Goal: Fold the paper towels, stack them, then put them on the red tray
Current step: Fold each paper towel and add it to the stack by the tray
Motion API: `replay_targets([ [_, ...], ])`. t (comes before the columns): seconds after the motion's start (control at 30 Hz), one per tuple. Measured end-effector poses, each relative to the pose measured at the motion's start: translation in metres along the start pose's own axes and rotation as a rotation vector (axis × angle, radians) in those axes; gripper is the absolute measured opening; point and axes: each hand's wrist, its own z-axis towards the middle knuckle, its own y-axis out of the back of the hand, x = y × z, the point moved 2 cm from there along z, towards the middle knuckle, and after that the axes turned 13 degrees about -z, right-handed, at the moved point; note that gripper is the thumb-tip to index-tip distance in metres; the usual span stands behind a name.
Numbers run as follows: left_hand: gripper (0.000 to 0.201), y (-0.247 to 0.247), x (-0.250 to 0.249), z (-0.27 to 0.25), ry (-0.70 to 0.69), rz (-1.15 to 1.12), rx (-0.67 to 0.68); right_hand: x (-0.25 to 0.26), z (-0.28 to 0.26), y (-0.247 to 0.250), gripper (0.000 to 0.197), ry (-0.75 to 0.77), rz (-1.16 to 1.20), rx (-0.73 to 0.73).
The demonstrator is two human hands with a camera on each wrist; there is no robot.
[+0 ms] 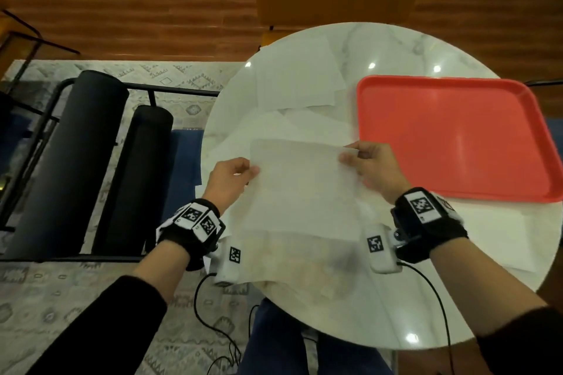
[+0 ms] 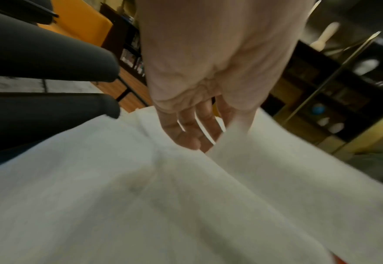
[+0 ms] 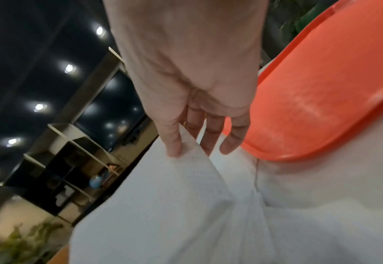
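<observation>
Round marble table (image 1: 396, 49) bearing loose sheets beside an empty red tray (image 1: 451, 137). Left hand (image 1: 228, 183) and right hand (image 1: 371, 167) each pinch a far corner of one paper towel (image 1: 304, 192), lifting it, apparently to fold.

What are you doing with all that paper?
A person is folding paper towels at a round white table. Both hands hold one paper towel lifted above the table: the left hand pinches its left corner, and the right hand pinches its right corner. More unfolded towels lie spread behind it. The red tray on the right has nothing on it yet.
</observation>
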Motion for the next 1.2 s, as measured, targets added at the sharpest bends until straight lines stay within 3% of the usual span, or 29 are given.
replay_targets([
  [0.1, 0.011, 0.002, 0.017, 0.007, 0.022, 0.044, -0.065, -0.007, 0.004, -0.009, 0.012, 0.049, -0.083, -0.049],
  [0.23, 0.028, 0.006, 0.025, 0.008, 0.020, 0.090, -0.082, -0.011, -0.017, -0.012, 0.012, 0.084, -0.123, -0.041],
  [0.33, 0.019, 0.012, 0.029, 0.000, -0.051, 0.149, -0.063, -0.019, -0.038, -0.015, 0.014, 0.139, -0.183, -0.013],
  [0.43, 0.030, 0.020, 0.043, -0.007, -0.132, 0.286, 0.037, -0.034, -0.053, -0.017, 0.018, 0.172, -0.246, -0.009],
  [0.6, 0.036, 0.027, 0.053, -0.015, -0.095, 0.366, 0.013, -0.054, -0.068, -0.028, 0.033, 0.202, -0.446, 0.015],
  [0.7, 0.035, 0.018, 0.044, -0.017, -0.222, 0.367, -0.027, -0.056, -0.064, -0.026, 0.054, 0.236, -0.634, -0.091],
  [0.83, 0.041, -0.020, 0.036, -0.020, -0.357, 0.543, 0.089, -0.030, -0.050, -0.042, 0.052, 0.321, -0.667, -0.241],
  [0.93, 0.055, -0.055, 0.042, -0.024, -0.300, 0.798, 0.192, -0.012, -0.045, -0.083, 0.046, 0.388, -0.780, -0.067],
  [1.07, 0.064, -0.072, 0.066, -0.025, -0.182, 1.041, 0.249, -0.025, -0.045, -0.121, 0.053, 0.307, -0.883, 0.286],
  [1.2, 0.074, -0.062, 0.088, -0.021, -0.176, 1.029, 0.228, -0.053, -0.040, -0.107, 0.055, 0.223, -1.081, 0.272],
])
